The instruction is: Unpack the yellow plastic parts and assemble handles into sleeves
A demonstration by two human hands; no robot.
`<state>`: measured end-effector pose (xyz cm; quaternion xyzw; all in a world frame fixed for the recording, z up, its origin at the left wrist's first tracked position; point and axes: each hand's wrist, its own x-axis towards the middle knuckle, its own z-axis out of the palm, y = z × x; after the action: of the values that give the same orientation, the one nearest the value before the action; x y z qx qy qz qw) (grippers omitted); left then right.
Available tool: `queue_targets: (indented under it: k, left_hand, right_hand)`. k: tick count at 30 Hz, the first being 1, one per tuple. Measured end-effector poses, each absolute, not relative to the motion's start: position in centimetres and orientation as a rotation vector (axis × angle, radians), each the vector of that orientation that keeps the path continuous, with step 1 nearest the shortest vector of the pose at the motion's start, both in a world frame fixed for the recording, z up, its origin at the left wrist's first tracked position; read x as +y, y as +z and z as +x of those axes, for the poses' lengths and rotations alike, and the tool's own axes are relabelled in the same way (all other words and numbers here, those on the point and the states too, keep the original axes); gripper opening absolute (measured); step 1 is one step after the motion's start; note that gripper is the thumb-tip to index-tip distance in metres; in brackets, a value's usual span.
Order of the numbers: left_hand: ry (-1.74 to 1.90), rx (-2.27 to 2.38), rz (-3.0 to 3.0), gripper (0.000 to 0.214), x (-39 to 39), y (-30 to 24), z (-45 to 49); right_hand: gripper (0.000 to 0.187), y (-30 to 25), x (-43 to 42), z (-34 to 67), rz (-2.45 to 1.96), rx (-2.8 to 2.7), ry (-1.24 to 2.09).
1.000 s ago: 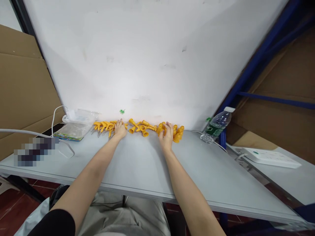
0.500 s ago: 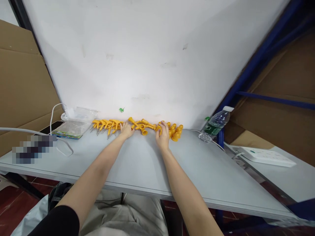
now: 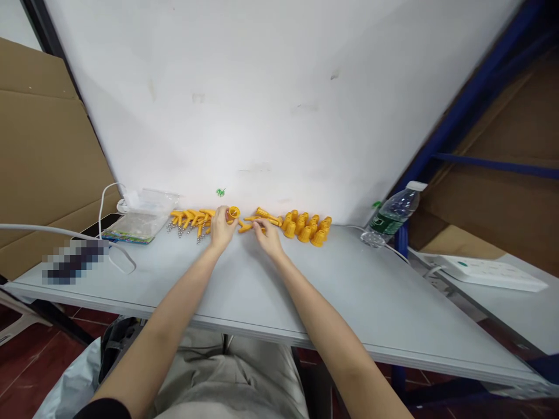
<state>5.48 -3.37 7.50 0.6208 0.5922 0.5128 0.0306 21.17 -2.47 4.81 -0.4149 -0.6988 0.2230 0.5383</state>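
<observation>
My left hand [image 3: 222,230] is closed around a yellow cup-shaped plastic cap [image 3: 234,212], whose open end faces me. To its right, my right hand [image 3: 268,237] pinches a thin yellow plastic piece [image 3: 246,226] low over the table; fingers partly hide its shape. Behind the right hand lies a yellow ribbed handle-like piece [image 3: 263,213]. Several yellow caps [image 3: 304,234] stand wide end down in rows to the right. Left of my left hand lie several yellow branched pieces [image 3: 187,217] with metal spiral ends pointing toward me.
A clear water bottle [image 3: 393,214] leans at the right, near a white power strip [image 3: 493,272]. Plastic bags [image 3: 135,224] and a white cable [image 3: 101,203] lie at the left. A white panel [image 3: 279,116] rises behind the grey table [image 3: 244,297].
My right hand has left the rows of caps and moved left, close to my left hand. My left hand has raised a cap. The loose caps between the hands are now grouped differently.
</observation>
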Motion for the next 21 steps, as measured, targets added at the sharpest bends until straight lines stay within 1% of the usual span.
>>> queue_targets:
  k: [2, 4, 7, 9, 12, 16, 18, 21]
  left_hand:
    - [1.561, 1.746, 2.036, 0.019, -4.2, 6.6, 5.8]
    - [1.501, 1.710, 2.151, 0.022, -4.7, 5.9, 5.9]
    - [1.477, 1.742, 2.236, 0.029, -4.9, 5.4, 5.3]
    - [1.475, 1.757, 2.286, 0.034, -4.7, 5.3, 4.6]
    - [1.444, 1.808, 2.324, 0.037, -4.4, 5.1, 3.7]
    - [1.457, 1.935, 2.182, 0.043, -3.8, 4.3, 3.1]
    - [1.500, 1.895, 2.142, 0.048, -3.4, 4.0, 2.8]
    - [1.631, 1.693, 2.151, 0.050, -2.8, 3.6, 2.3]
  right_hand:
    - [0.035, 5.5, -2.5, 19.0, -0.956, -1.605, 0.928]
    - [0.040, 6.3, -2.4, 17.3, -0.941, -1.458, 1.294]
    - [0.040, 7.5, -1.9, 15.9, -0.922, -1.269, 1.602]
    - [0.038, 8.2, -1.6, 15.8, -0.912, -1.198, 1.676]
    - [0.030, 8.8, -1.2, 16.0, -0.897, -1.170, 1.702]
    - [0.020, 9.3, -1.2, 16.5, -0.918, -1.278, 1.603]
    - [0.019, 9.6, -1.2, 16.8, -0.946, -1.352, 1.536]
    - [0.019, 10.1, -1.0, 17.4, -0.936, -1.486, 1.518]
